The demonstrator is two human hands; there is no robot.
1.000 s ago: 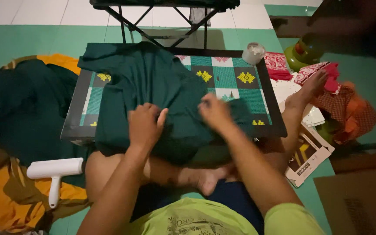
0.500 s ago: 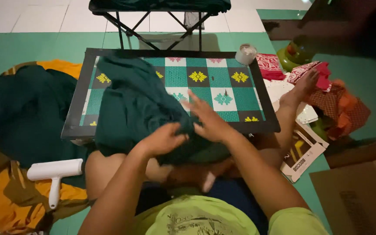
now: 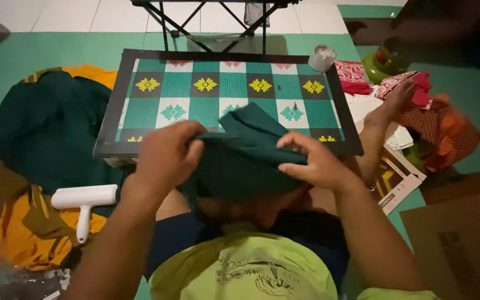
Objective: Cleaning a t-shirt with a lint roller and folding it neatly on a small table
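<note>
Gathered up since half a second ago, dark green cloth [image 3: 240, 161] now bunched off the checkered board [image 3: 229, 100] and lifted over the lap. Left hand [image 3: 165, 158] curled shut on its left edge, fingers clamped over the fold. Right hand [image 3: 312, 164] pinching the right edge, thumb under, fingers on top. Beside the left arm, white lint roller [image 3: 84, 200] on yellow fabric [image 3: 18, 233]. Beyond the board, small white jar [image 3: 322, 58].

Beyond both hands the checkered board [image 3: 195, 105] lay bare; a white jar [image 3: 321, 58] stood at its far right corner, a lint roller [image 3: 84, 198] left of the left hand [image 3: 165, 155].
</note>
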